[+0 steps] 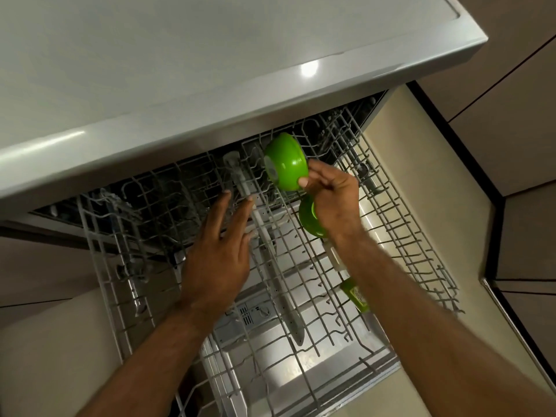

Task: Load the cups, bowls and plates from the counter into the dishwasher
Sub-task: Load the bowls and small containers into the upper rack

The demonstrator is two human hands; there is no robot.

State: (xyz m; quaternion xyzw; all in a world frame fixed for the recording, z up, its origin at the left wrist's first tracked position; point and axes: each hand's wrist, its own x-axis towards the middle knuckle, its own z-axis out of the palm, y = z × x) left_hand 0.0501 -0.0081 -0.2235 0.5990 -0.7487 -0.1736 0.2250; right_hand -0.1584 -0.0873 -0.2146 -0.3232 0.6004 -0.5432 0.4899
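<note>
A green bowl [285, 165] is tipped on its side over the back of the pulled-out wire rack [421, 260], its base facing left. My right hand [334, 200] pinches its rim with thumb and fingers. A second green bowl [310, 218] stands in the rack just below, partly hidden by that hand and wrist. My left hand [222, 251] hovers over the rack's middle with straight spread fingers, its fingertips near the grey spray arm [270, 251]. Whether it touches the wires I cannot tell.
The grey counter [180, 85] overhangs the back of the rack. A green-labelled item [356, 294] lies under the rack near my right forearm. The open dishwasher door [270, 356] is below. Cabinet fronts [511, 85] stand at right.
</note>
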